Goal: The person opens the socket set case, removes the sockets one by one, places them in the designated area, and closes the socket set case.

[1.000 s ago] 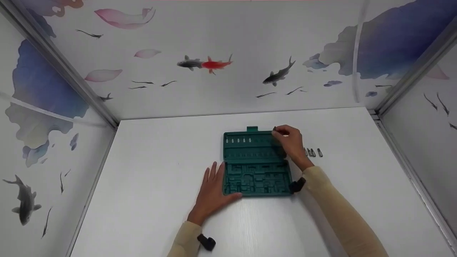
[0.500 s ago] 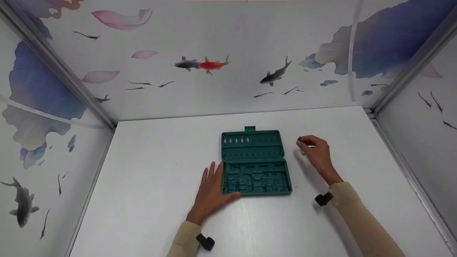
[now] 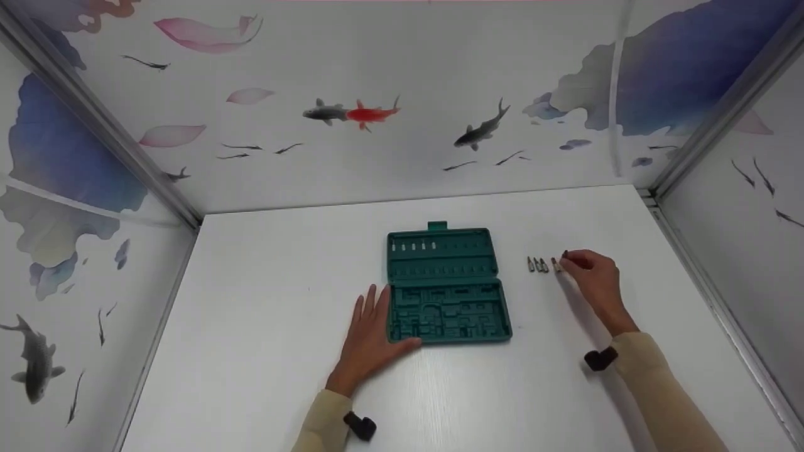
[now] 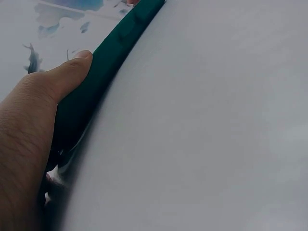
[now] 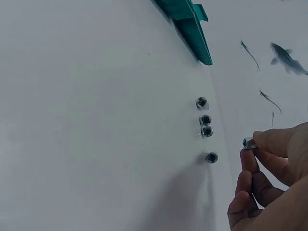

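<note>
A green plastic tool case (image 3: 440, 258) lies unfolded on the white table, its upper half holding a short row of small silver pieces at the left. Along its left side my left hand (image 3: 370, 342) rests with straight fingers, the thumb across the near corner. Right of the case, my right hand (image 3: 593, 276) pinches a small metal socket (image 5: 249, 143) between thumb and index finger, above the table. Beside those fingertips several similar sockets (image 3: 543, 266) stand in a loose row. In the right wrist view they show dark square holes on top.
The white table (image 3: 270, 314) reaches back to a wall (image 3: 251, 182) painted with fish and petals. Metal-framed side panels (image 3: 741, 238) stand at left and right. A latch tab (image 3: 437, 225) sticks out from the case's far edge.
My right hand has moved right from the case's far right corner to beside the row of sockets, carrying the pinched socket. My left hand has stayed on the case.
</note>
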The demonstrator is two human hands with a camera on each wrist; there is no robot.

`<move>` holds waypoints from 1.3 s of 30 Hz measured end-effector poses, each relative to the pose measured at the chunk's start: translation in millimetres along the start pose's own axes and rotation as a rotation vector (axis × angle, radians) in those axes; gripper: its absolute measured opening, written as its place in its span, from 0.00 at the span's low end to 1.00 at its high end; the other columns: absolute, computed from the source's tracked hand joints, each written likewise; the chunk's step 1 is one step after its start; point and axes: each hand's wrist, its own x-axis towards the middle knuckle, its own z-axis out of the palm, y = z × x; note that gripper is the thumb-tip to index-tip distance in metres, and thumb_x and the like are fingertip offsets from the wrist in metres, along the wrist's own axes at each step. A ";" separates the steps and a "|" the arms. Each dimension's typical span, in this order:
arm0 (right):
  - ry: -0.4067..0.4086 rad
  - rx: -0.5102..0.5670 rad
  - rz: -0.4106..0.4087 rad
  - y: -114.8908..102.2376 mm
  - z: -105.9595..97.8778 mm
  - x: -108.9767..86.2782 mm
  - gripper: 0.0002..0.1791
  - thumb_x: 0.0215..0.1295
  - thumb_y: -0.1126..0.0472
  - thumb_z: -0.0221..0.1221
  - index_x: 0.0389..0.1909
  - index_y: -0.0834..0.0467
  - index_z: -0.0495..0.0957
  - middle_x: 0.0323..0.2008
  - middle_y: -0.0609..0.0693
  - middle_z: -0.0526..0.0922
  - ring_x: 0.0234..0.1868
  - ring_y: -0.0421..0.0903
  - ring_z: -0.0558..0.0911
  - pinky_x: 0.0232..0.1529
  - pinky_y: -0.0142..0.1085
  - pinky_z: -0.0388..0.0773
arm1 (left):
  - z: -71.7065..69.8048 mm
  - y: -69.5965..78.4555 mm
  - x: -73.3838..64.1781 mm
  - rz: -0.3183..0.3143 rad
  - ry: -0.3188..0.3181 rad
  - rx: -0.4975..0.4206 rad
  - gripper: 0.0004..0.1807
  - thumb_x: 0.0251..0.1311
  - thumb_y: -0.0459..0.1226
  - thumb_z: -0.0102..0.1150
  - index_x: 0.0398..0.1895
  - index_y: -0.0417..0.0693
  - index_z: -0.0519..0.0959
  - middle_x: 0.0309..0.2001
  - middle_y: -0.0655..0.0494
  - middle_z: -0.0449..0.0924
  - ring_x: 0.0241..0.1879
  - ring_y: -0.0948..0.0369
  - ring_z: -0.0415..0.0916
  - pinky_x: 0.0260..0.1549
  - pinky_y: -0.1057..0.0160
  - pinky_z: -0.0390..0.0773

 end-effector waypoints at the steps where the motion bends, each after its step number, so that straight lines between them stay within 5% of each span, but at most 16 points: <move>1: -0.002 -0.007 0.011 1.7 -1.6 0.2 0.21 0.81 0.54 0.65 0.62 0.66 0.86 0.59 0.64 0.88 0.52 0.43 0.82 0.43 0.22 0.77 | -0.1 0.0 -0.1 0.000 0.001 0.000 0.71 0.59 0.78 0.63 0.93 0.50 0.45 0.91 0.43 0.40 0.90 0.45 0.35 0.86 0.40 0.40; 15: -0.032 -0.129 0.056 11.6 1.9 5.8 0.19 0.81 0.58 0.62 0.61 0.68 0.86 0.57 0.67 0.88 0.56 0.58 0.84 0.47 0.32 0.77 | -1.6 1.2 -0.8 0.001 0.012 -0.010 0.70 0.59 0.78 0.62 0.93 0.49 0.46 0.91 0.43 0.41 0.90 0.45 0.36 0.86 0.39 0.40; 28: -0.023 -0.176 0.031 12.7 7.4 11.3 0.17 0.81 0.58 0.63 0.55 0.68 0.88 0.53 0.67 0.89 0.55 0.63 0.85 0.54 0.47 0.78 | -2.0 1.3 0.5 -0.003 0.003 -0.022 0.71 0.59 0.78 0.64 0.93 0.50 0.45 0.91 0.45 0.41 0.90 0.49 0.34 0.86 0.42 0.39; 39: -0.038 -0.188 0.026 7.7 10.9 10.0 0.17 0.80 0.58 0.63 0.55 0.68 0.88 0.52 0.67 0.89 0.55 0.62 0.85 0.54 0.48 0.79 | -0.4 1.1 0.6 0.008 0.005 -0.014 0.70 0.60 0.77 0.63 0.93 0.49 0.45 0.91 0.43 0.42 0.90 0.47 0.36 0.86 0.40 0.40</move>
